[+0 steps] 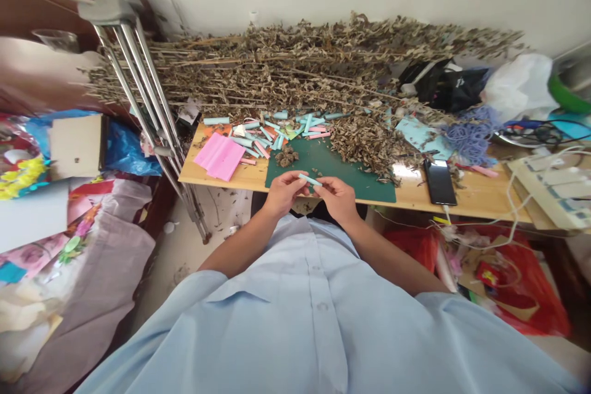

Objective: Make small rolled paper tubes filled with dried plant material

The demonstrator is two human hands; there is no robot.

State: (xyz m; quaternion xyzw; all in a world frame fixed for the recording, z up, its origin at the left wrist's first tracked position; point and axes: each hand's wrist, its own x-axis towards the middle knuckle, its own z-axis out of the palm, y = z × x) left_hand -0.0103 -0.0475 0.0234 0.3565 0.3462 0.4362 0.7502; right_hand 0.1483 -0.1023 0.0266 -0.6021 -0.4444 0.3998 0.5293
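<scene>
A small light-blue paper roll [310, 180] is held between my two hands, just over the front edge of the green mat [369, 184]. My left hand [285, 192] pinches its left end, and my right hand [339, 198] grips its right end. Behind my left hand lies a small clump of dried leaves [287, 157]. A larger heap of dried leaves [369, 144] covers the right part of the mat. Several blue and pink rolls [310, 123] lie behind the mat and to its left, near a stack of pink paper [219, 156].
Long dried plant stalks [277, 68] lie along the wall. A metal crutch [145, 89] leans left of the wooden table [194, 169]. To the right are a black phone [440, 181], purple bands [471, 135], a power strip [554, 188] with cables, and a red bag [538, 295] below.
</scene>
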